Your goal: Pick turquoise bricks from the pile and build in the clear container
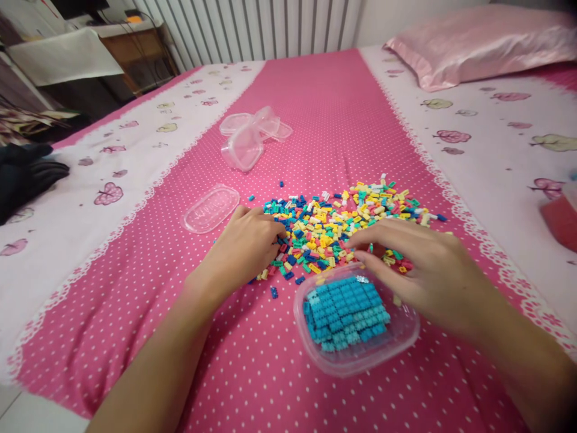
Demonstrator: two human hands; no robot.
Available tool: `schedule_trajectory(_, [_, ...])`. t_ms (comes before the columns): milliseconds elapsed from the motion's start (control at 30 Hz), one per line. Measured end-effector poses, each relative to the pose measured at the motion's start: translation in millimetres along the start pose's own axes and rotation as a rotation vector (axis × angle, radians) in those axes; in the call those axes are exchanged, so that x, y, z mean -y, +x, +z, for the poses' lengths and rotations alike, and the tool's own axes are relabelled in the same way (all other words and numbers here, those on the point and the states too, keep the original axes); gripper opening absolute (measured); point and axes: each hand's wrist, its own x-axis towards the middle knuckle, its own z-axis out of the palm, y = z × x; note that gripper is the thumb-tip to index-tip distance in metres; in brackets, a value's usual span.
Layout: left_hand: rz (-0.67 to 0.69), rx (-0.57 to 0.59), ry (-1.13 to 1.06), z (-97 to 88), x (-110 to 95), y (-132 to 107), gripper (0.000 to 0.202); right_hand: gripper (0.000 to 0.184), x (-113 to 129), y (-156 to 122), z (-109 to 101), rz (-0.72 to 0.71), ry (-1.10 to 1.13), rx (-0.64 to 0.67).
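A loose heap of small toy building bricks (pixel 322 231) in yellow, blue, green, white and red lies on the bed. My left hand (pixel 252 237) rests at the heap's left edge, fingers curled down among the bricks; what they hold, if anything, is hidden. Over the heap's right side is my right hand (pixel 419 258), its thumb and forefinger a little apart and nothing visible between them. Just below it stands a clear plastic tub (pixel 403 337) with a joined block of blue and turquoise bricks (pixel 345 310) inside.
A clear oval lid (pixel 211 208) lies left of the heap. Farther back are several clear tubs and lids (pixel 246 147). A pink pillow (pixel 487 45) is at the far right, a black glove (pixel 27 177) at the left, and a reddish container (pixel 561 216) at the right edge.
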Motion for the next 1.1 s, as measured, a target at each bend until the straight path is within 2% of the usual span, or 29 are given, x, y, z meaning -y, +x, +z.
schedule_trajectory(167, [-0.041, 0.01, 0.015, 0.7, -2, -2, 0.023, 0.013, 2, 1, 0, 0.008, 0.006, 0.013])
schedule_trajectory(300, [-0.033, -0.046, 0.001, 1.8, -1, -3, 0.02, 0.014, 2, 1, -3, -0.015, -0.017, -0.001])
schedule_trajectory(467, [-0.007, -0.138, -0.001, 1.9, 6, -4, 0.022, 0.014, 0, 2, -9, -0.004, -0.044, -0.119])
schedule_trajectory(600, [0.016, -0.188, -0.081, -3.2, 7, -3, 0.021, 0.011, 1, 3, -8, 0.008, -0.008, -0.097])
schedule_trajectory(667, [0.074, -0.252, -0.194, -9.5, 2, -3, 0.016, 0.011, 3, 3, -7, 0.01, 0.018, -0.094])
schedule_trajectory(833, [0.358, -0.441, -0.469, -23.1, -21, -7, 0.008, 0.013, 18, 4, -10, 0.093, 0.181, -0.085])
schedule_trajectory(967, [0.478, -0.51, -0.51, -23.8, -33, -9, 0.009, 0.012, 30, 5, -13, 0.129, 0.341, 0.018])
schedule_trajectory(1100, [0.509, -0.524, -0.44, -21.0, -35, -9, 0.009, 0.009, 34, 5, -14, 0.175, 0.353, -0.003])
